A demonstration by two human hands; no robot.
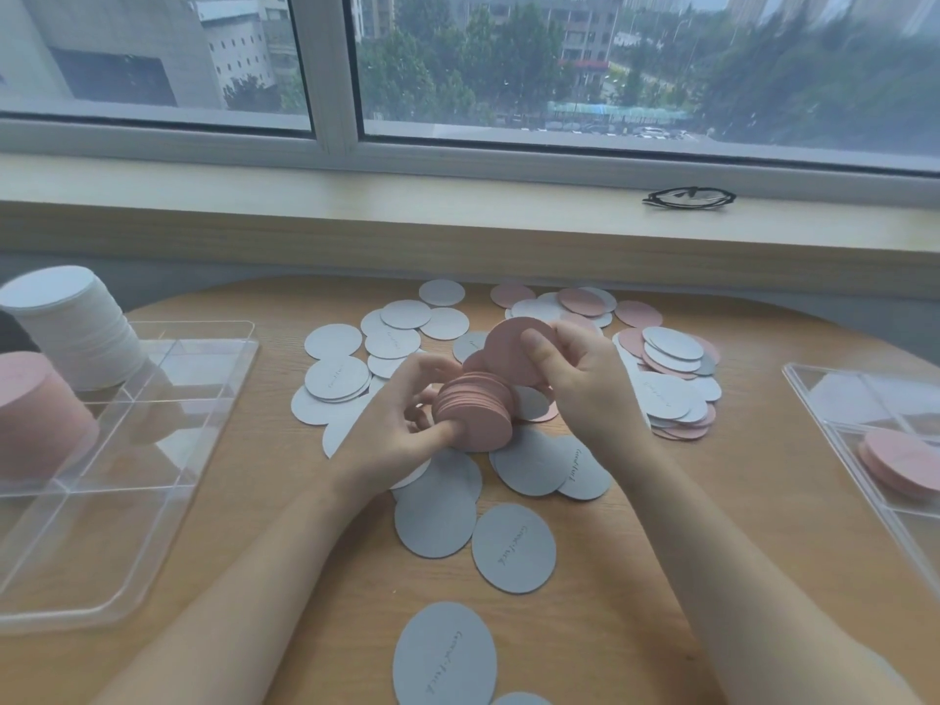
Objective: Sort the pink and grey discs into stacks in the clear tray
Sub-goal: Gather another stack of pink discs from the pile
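Note:
My left hand [394, 429] grips a thick bundle of pink discs [475, 412] held on edge above the middle of the table. My right hand [580, 384] pinches a single pink disc [513, 353] just above that bundle. Loose grey discs [437, 516] and mixed pink and grey discs [671, 368] lie scattered all around both hands. At the left stands a clear tray [168, 399] with compartments; a tall grey stack [76, 328] and a tall pink stack [35, 414] stand in it.
A second clear tray [834, 394] at the right edge holds a short pink stack [900, 463]. A pair of glasses [686, 198] lies on the windowsill behind the round wooden table [737, 501]. Grey discs lie near the table's front edge.

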